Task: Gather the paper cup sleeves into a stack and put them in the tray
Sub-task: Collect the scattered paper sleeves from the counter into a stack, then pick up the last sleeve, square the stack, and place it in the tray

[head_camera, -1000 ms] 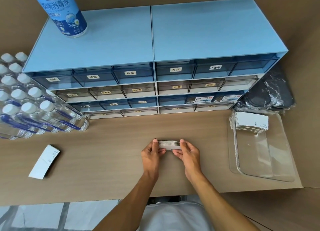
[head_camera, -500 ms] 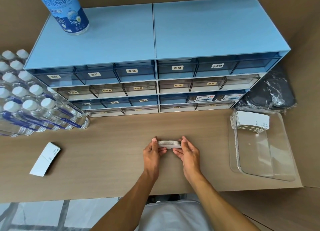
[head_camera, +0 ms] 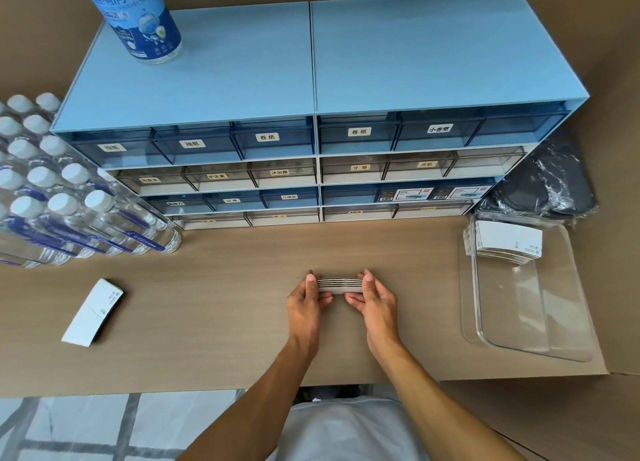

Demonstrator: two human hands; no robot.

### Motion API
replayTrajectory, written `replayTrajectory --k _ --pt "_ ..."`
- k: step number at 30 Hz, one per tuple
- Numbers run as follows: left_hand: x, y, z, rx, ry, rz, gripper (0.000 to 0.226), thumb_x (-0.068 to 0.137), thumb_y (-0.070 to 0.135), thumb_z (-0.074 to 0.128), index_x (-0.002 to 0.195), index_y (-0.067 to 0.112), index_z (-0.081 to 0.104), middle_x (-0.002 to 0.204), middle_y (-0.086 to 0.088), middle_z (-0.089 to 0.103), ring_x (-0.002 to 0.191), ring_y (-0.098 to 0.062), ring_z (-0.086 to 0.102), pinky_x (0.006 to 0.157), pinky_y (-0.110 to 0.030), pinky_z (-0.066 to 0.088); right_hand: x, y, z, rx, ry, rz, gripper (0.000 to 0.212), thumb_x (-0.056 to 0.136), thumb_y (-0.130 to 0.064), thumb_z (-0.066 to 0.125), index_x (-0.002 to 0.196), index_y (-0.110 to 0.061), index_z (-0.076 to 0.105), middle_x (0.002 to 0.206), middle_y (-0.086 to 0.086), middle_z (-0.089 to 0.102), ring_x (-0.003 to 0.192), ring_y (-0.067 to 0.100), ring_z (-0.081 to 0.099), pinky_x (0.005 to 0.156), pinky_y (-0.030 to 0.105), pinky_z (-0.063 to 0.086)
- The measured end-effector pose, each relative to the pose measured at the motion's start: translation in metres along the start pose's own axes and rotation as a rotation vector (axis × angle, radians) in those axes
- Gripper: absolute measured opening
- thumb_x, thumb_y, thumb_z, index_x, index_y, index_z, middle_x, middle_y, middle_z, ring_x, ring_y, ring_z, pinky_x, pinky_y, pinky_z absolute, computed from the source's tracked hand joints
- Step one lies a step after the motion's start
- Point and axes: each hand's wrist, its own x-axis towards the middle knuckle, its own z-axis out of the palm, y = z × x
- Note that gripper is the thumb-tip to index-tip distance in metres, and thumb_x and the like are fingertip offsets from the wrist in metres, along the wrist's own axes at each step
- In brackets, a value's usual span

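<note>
Wooden desk (head_camera: 214, 308), drawers (head_camera: 360, 132) labelled 卷纸, 小香皂; both hands (head_camera: 341, 303) gripping stacked sleeves (head_camera: 340, 284).

I'm sitting at a wood-grain desk (head_camera: 214, 308), brown cardboard walls (head_camera: 41, 45) closing it in. Two blue drawer cabinets (head_camera: 311, 79) are standing at the back under even light. Pale floor (head_camera: 69, 426) with grey lines, possibly tiles, is showing below.

Blue drawer cabinet (head_camera: 311, 114) beyond the grip, disinfectant bottle (head_camera: 136, 17) on its top, packed water bottles (head_camera: 62, 211) far left, wood-grain worktop (head_camera: 225, 304).
</note>
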Motion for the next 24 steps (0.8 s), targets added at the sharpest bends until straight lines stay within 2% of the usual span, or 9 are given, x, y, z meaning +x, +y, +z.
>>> replayTrajectory --k 12,17,20,22,24 --pt "0.000 0.001 0.001 -0.114 0.030 -0.110 0.023 0.103 0.025 0.049 0.112 0.015 0.068 0.079 0.003 0.075 0.071 -0.009 0.069 0.066 -0.020 0.058 -0.001 -0.003 -0.002 0.000 -0.012 0.010 0.036 0.101 -0.023 0.050 0.130 -0.002 0.058 0.116 0.006 0.069 0.067 0.011 0.072 0.068 0.025 0.061" --pt "0.000 0.004 -0.001 -0.113 0.015 -0.124 0.025 0.103 0.024 0.048 0.116 0.010 0.065 0.084 -0.002 0.073 0.071 -0.010 0.070 0.067 -0.019 0.058 -0.001 -0.004 -0.003 -0.012 -0.010 0.012 0.036 0.101 -0.021 0.050 0.129 0.000 0.060 0.115 0.013 0.068 0.069 0.015 0.071 0.069 0.025 0.061" --pt "0.003 0.005 -0.003 -0.109 0.002 -0.153 0.025 0.102 0.023 0.050 0.113 0.009 0.067 0.078 0.003 0.076 0.071 -0.009 0.071 0.068 -0.020 0.059 -0.001 -0.005 -0.004 -0.012 -0.005 0.009 0.034 0.101 -0.021 0.051 0.126 -0.001 0.061 0.095 0.014 0.071 0.069 0.018 0.072 0.071 0.027 0.062" --pt "0.005 0.007 -0.007 -0.100 -0.036 -0.183 0.025 0.099 0.024 0.058 0.113 0.006 0.069 0.085 -0.002 0.075 0.078 -0.011 0.071 0.075 -0.022 0.060 -0.001 -0.005 -0.004 -0.011 -0.007 0.003 0.032 0.101 -0.021 0.051 0.124 -0.003 0.062 0.083 0.011 0.071 0.067 0.018 0.072 0.073 0.028 0.062" --pt "0.006 0.008 -0.014 -0.016 -0.115 -0.164 0.029 0.091 0.025 0.069 0.115 0.009 0.070 0.099 -0.008 0.072 0.089 -0.014 0.069 0.086 -0.029 0.058 -0.001 -0.005 -0.005 -0.002 -0.016 0.001 0.031 0.100 -0.021 0.051 0.123 -0.003 0.062 0.081 0.014 0.070 0.067 0.020 0.071 0.072 0.029 0.062"
